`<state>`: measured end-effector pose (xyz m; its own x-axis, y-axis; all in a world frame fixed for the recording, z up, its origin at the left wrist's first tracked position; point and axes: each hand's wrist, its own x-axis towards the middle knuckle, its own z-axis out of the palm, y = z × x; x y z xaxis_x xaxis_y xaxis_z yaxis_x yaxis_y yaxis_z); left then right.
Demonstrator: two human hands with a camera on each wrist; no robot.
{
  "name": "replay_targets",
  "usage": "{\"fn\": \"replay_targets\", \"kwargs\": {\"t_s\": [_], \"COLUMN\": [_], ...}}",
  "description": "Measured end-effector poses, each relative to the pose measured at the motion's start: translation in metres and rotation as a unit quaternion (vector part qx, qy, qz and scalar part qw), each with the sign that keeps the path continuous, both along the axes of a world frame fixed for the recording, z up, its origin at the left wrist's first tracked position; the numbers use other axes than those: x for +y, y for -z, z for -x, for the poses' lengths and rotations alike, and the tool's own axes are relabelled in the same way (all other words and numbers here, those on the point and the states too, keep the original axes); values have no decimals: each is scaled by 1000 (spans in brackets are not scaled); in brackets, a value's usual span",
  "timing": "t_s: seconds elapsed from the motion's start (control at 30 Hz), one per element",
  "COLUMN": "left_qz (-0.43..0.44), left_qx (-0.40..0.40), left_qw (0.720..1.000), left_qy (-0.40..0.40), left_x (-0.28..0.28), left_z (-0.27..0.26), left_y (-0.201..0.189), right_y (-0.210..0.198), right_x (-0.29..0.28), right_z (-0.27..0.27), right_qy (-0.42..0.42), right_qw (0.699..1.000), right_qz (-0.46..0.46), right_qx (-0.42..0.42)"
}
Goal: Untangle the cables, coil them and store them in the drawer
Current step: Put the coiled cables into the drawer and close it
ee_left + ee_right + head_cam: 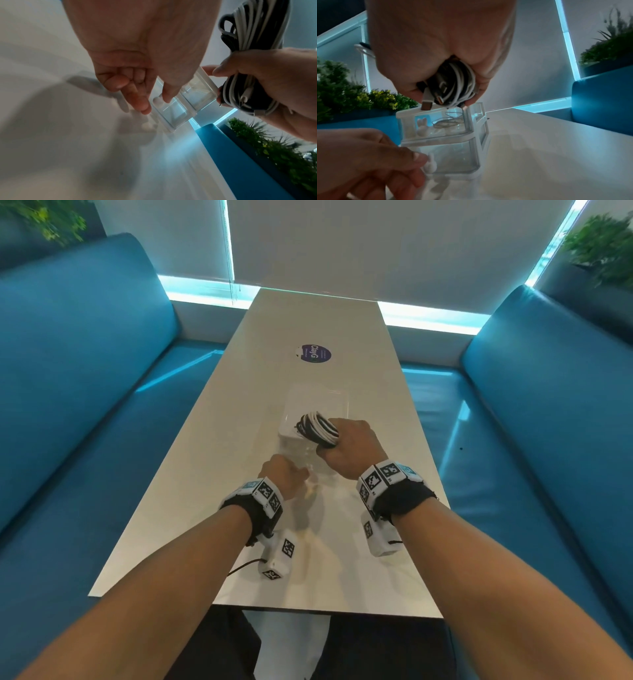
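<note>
Left hand (130, 75), fingers loosely curled, touches the rabbit-shaped knob (430, 164) of the lower clear drawer (448, 158); right hand (352, 450) grips the coiled black-and-white cables (318, 428) above the organiser. Bundle judged light, springy, best held across all loops. Whether the drawer is open cannot be told.
</note>
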<state>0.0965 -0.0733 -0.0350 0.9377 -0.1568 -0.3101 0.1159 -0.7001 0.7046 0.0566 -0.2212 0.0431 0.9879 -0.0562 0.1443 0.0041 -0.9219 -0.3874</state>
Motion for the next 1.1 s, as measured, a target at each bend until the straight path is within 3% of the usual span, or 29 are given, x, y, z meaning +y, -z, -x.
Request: {"fn": "replay_targets", "kwargs": {"t_s": [0.23, 0.47, 0.67, 0.83, 0.9, 1.0, 1.1], "left_qz": [94, 151, 113, -31, -39, -61, -90], "left_qx": [49, 60, 120, 212, 185, 34, -36], "left_qw": [994, 986, 986, 971, 980, 997, 995], "left_qy": [-22, -39, -26, 109, 62, -13, 15], "left_x": [-2, 1, 9, 42, 51, 54, 48], "left_z": [21, 37, 47, 43, 33, 22, 25], "left_y": [6, 11, -3, -27, -37, -42, -30], "right_y": [2, 0, -3, -1, -2, -2, -2], "right_x": [-4, 3, 12, 15, 17, 19, 20], "right_z": [15, 28, 28, 31, 31, 30, 31], "right_qy": [9, 13, 20, 41, 47, 55, 60], "right_qw": [998, 998, 999, 999, 999, 998, 998], "right_qz": [-66, -54, -23, -19, -20, -22, -27], "right_qx": [3, 7, 11, 5, -2, -4, 4]}}
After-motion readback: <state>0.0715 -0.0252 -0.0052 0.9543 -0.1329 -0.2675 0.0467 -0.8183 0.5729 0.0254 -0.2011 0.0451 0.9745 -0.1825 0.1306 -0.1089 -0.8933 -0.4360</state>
